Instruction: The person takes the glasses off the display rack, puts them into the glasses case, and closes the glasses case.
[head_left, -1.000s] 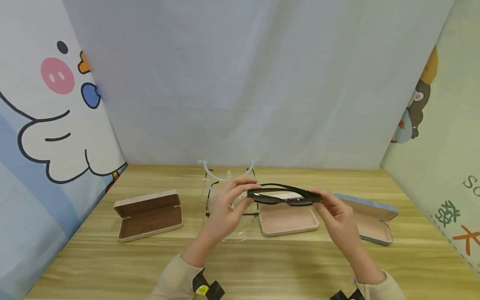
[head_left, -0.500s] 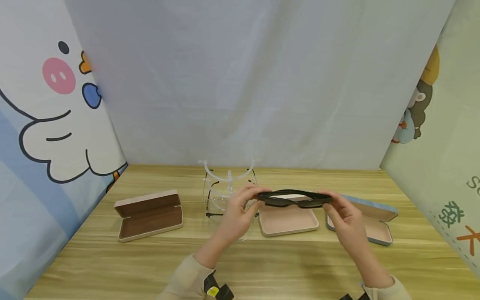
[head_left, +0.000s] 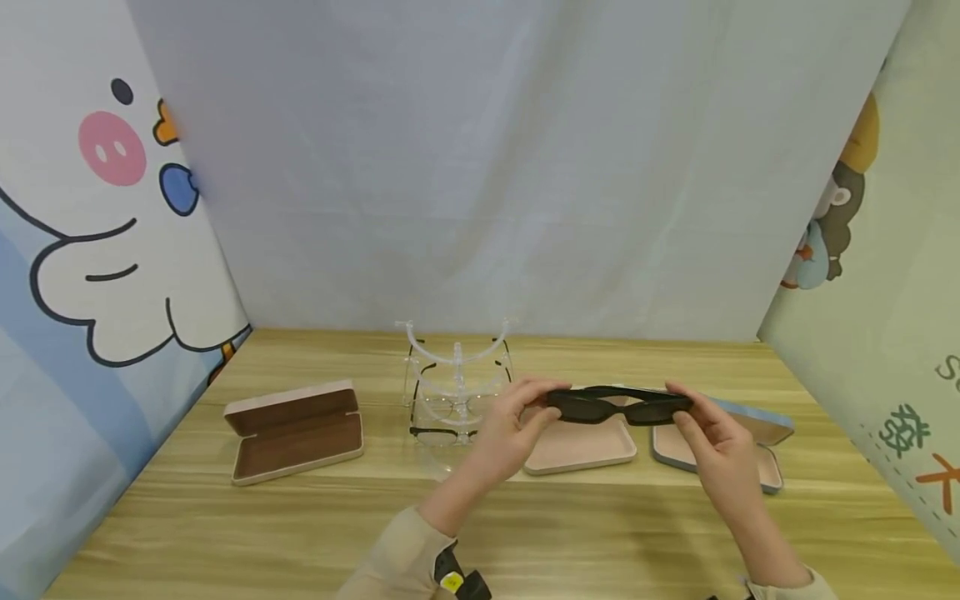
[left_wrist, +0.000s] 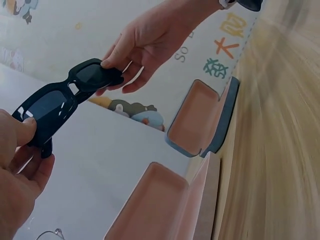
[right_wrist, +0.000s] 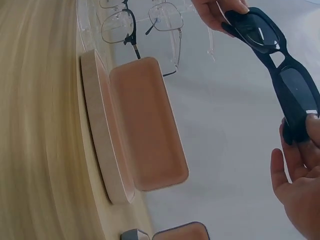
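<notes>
A pair of black sunglasses (head_left: pixel 588 408) is held up above the table between both hands. The left hand (head_left: pixel 510 433) pinches one end of the frame between thumb and fingers, and the right hand (head_left: pixel 720 442) pinches the other end. Dark lenses face the person, and the temples appear folded behind them. Beneath and behind the sunglasses an open case (head_left: pixel 581 454) with pink lining stands on the table, its lid partly hidden in the head view. Just behind the right hand lies an open blue case (head_left: pixel 673 447), partly covered by that hand.
On the left stands an open case (head_left: pixel 296 446) with brown lining. A clear display stand (head_left: pixel 459 354) near the middle bears several thin-framed eyeglasses (head_left: pixel 435 436), partly hidden by the left hand. Fabric walls surround the wooden table (head_left: pixel 262 533).
Both hands have moved to the right and slightly toward the person with the sunglasses. The lenses have tilted to face the head camera more. More of the display stand shows.
</notes>
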